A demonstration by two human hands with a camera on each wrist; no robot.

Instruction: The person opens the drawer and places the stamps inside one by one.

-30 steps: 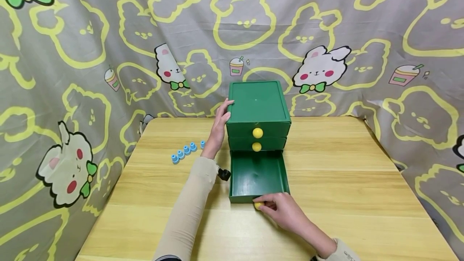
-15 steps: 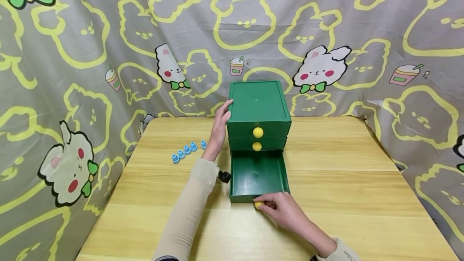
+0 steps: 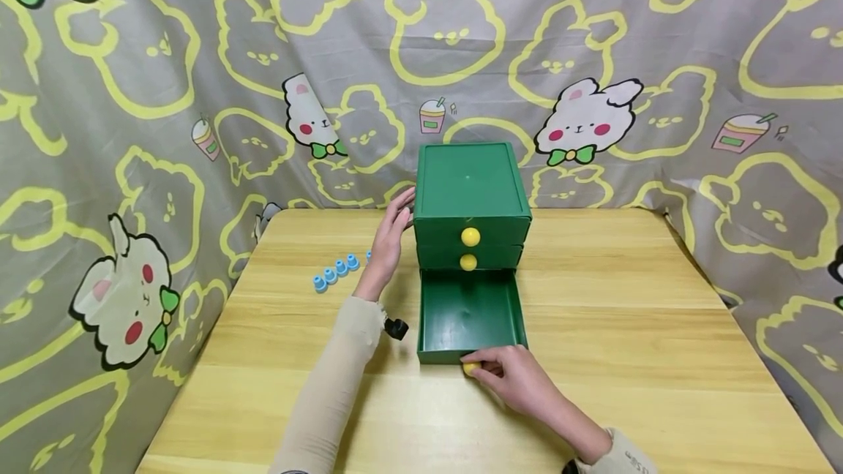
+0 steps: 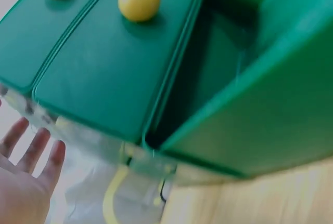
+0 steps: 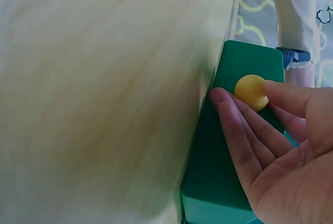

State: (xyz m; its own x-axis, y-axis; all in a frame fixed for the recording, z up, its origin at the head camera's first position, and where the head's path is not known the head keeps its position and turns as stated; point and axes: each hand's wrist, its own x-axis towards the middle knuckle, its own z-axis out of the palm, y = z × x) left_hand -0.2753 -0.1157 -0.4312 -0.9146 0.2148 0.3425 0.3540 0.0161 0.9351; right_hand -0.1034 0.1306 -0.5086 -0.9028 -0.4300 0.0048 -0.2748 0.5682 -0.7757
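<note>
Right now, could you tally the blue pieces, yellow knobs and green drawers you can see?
Blue pieces: 5, one partly hidden
Yellow knobs: 3, one held by the right hand
Green drawers: 3
Total: 11

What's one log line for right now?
right grip: pinches bottom yellow knob | left grip: beside green drawer cabinet | bottom drawer: open

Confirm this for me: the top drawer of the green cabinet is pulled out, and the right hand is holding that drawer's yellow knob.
Not quite: the bottom drawer is the one pulled out, as the head view shows; the top drawer is shut. The right hand does hold the yellow knob of the pulled-out drawer.
</note>
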